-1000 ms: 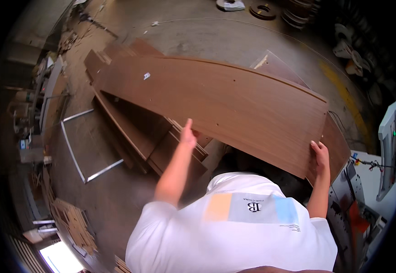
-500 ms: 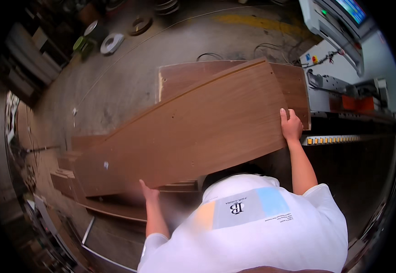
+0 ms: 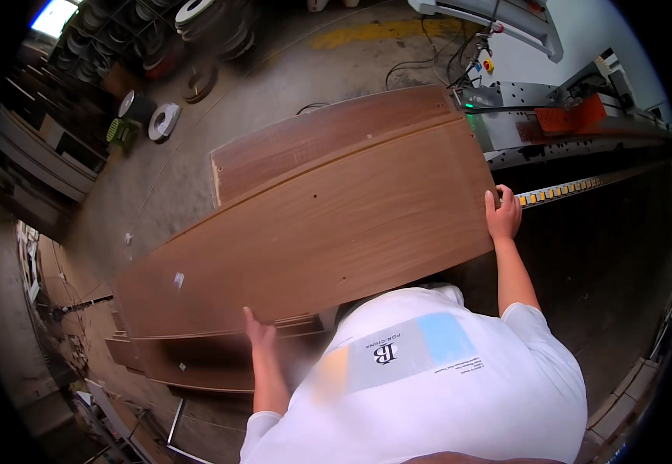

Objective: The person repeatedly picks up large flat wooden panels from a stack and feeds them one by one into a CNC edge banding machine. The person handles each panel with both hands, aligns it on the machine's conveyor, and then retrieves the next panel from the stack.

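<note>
A long brown wooden panel (image 3: pixel 305 232) stretches across the middle in front of me, with a few small holes and a pale label near its left end. My left hand (image 3: pixel 261 331) grips its near edge, the thumb over the top face and the other fingers mostly hidden beneath. At the right end, my right hand (image 3: pixel 504 215) is closed round the short edge. Beyond the panel's far edge lies another brown panel (image 3: pixel 289 158), partly covered by it. Below the left end, more brown panels (image 3: pixel 204 362) are stacked.
On the right stands a machine with a perforated metal plate (image 3: pixel 525 94), an orange-red part (image 3: pixel 571 116) and a rail of yellow blocks (image 3: pixel 560 192). Cables (image 3: pixel 405 69) trail over the floor behind. Rolls, including a white one (image 3: pixel 164 122), stand at the far left.
The view has shifted. The held panel's far edge now runs more nearly parallel to the panel behind it, and more of that panel shows. Both hands keep their grip.
</note>
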### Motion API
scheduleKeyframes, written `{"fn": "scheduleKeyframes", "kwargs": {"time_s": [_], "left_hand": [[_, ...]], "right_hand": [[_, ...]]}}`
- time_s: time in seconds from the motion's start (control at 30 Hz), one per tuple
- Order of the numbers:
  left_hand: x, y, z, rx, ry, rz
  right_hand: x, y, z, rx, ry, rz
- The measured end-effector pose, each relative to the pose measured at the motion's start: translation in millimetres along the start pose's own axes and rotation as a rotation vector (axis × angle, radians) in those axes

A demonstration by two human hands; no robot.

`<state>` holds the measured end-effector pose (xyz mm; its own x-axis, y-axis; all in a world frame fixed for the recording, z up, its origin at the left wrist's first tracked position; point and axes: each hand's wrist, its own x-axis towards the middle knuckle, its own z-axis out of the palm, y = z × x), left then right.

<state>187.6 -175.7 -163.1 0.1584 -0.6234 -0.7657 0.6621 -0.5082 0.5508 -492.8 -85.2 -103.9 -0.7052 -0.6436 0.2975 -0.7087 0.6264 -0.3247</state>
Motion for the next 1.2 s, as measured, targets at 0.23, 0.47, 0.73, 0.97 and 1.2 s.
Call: {"fn": "scheduleKeyframes", "kwargs": {"time_s": [0.23,0.47,0.73,0.97,1.2], "left_hand": [[-29.0,-97.8,91.9,0.025,-0.012,-0.033],[-75.1,-202.0,188.2,0.179,-0.039,-0.096],[-87.5,-182.8,165.6,0.524,-0.230,-0.257],[-24.3,-127.3,123.1,0.404,0.012,0.008],[-30.5,-140.7,133.7,0.363,0.052,0.031]], "right_hand": [[34.0,135.4,-12.3,-0.097,0.076,0.007],[21.7,201.9,-45.7,0.047,0.047,0.198],[-69.8,184.2,-38.3,0.426,-0.398,0.658],[-69.8,130.4,-24.8,0.693,-0.404,0.772],[-56.3,137.3,-14.9,0.720,-0.307,0.757]]}}
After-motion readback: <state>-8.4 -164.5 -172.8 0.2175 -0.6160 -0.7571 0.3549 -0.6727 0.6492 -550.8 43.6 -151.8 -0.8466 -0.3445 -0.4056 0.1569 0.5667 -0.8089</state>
